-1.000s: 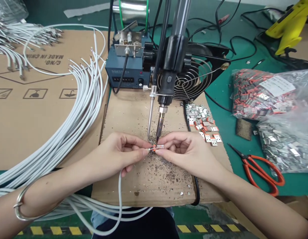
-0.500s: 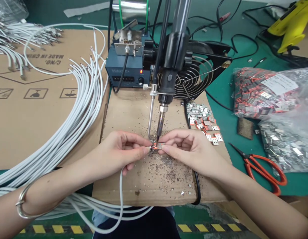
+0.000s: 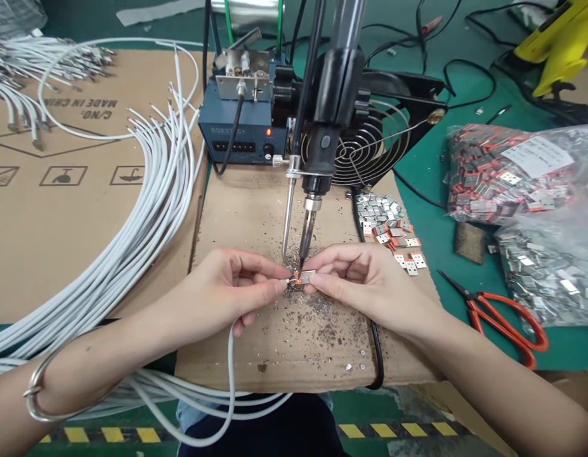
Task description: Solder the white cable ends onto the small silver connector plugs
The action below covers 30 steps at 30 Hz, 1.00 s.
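Between thumb and fingers, my left hand [image 3: 248,285] pinches the end of a white cable [image 3: 231,362], whose length loops down below the hand. My right hand [image 3: 351,276] grips a USB connector [image 3: 307,277] with a metal shell and an orange insert. The cable's tip meets the orange end of the connector, under the tip of a soldering iron [image 3: 309,231] clamped upright above. Just left of the iron, a thin metal solder feed tube [image 3: 288,219] curves down to the same spot. Whether the wires are joined is too small to tell.
A bundle of white cables [image 3: 151,184] lies on cardboard at left. Behind stand a blue solder feeder [image 3: 241,127] and a fan [image 3: 370,139]. Loose USB connectors [image 3: 396,235], bags of connectors [image 3: 507,178] and orange-handled pliers [image 3: 503,317] lie at right. Solder debris [image 3: 322,324] dots the board.
Both hands hold nearly the same place and grip. A little more of the connector's metal shell shows beside my right thumb. The whole view has shifted slightly.
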Available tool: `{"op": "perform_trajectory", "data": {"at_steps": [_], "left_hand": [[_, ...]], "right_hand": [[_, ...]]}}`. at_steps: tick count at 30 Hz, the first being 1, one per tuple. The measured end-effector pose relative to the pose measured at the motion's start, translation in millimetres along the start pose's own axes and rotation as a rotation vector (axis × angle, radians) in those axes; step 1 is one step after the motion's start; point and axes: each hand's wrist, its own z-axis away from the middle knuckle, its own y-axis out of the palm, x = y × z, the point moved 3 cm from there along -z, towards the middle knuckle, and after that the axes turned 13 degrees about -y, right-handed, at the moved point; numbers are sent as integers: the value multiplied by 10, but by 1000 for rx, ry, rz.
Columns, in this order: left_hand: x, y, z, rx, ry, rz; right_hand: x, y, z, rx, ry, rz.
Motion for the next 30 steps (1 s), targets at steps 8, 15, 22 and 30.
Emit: {"op": "perform_trajectory", "data": {"at_steps": [8,15,22,30], "left_hand": [[17,4,40,-5,-9,-8],[13,-18,18,-31,-21,28],[33,-12,20,-61,-15,26],[37,-2,8,-61,-28,5]], "right_hand": [[-17,22,3,-18,-5,42],[-34,14,-16,-23,-14,-33],[-46,40,7,-27,-27,40],[-124,70,17,-41,-1,90]]}}
